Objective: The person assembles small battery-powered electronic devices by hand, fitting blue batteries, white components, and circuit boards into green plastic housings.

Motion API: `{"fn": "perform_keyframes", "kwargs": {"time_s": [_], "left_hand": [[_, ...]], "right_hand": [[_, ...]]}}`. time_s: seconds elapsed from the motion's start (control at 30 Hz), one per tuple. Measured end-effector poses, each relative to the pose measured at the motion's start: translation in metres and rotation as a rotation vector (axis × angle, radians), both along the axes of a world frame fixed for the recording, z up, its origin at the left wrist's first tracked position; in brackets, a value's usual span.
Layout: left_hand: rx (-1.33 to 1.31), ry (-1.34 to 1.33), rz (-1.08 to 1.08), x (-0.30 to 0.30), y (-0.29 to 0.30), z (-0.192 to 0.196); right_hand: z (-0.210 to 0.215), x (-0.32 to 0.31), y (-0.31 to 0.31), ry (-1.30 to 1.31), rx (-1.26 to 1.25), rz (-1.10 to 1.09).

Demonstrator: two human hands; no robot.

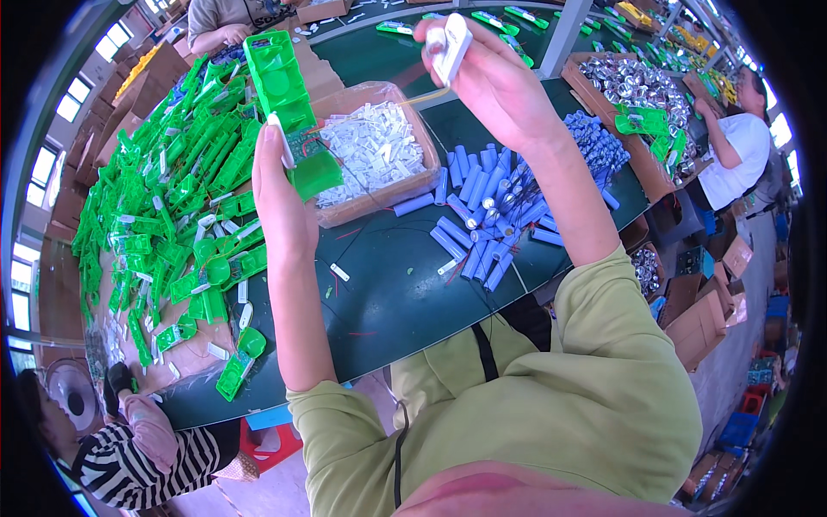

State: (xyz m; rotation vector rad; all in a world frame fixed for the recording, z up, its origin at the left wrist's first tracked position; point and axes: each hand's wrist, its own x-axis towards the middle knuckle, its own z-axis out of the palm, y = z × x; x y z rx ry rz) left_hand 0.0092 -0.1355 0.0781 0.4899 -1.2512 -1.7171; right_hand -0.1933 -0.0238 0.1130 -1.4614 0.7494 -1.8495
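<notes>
Above the dark green worktable (388, 293), a light, stiff green plastic housing (289, 112) is pinched edgewise by the left hand (280, 202); a small white plastic part (450, 45) is clasped by the right hand (495, 82).

Bright, even daylight — windows (53, 138) glow along the left rim. Shadows on the bench (396, 293) are soft. Fisheye bending curves its edges; black vignette — corners lost.

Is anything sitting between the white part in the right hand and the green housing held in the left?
Nothing visible: the white part and green housing are both raised above the box of white parts, with only air between.
</notes>
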Motion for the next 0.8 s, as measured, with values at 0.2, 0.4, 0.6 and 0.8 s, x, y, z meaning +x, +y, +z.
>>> {"fn": "perform_keyframes", "kwargs": {"time_s": [0.2,0.4,0.6,0.8], "left_hand": [[0.032,0.032,-0.066,-0.002,-0.002,0.002],[0.016,-0.03,-0.081,0.004,-0.004,0.001],[-0.196,-0.104,-0.098,0.002,0.008,0.004],[-0.374,-0.237,-0.1,-0.002,0.01,0.001]], "right_hand": [[-0.009,-0.004,0.016,-0.116,0.109,0.439],[-0.002,0.005,0.032,0.207,0.208,-0.191],[0.005,-0.014,0.031,0.366,0.029,-0.465],[0.019,0.002,0.019,0.218,-0.147,-0.624]]}}
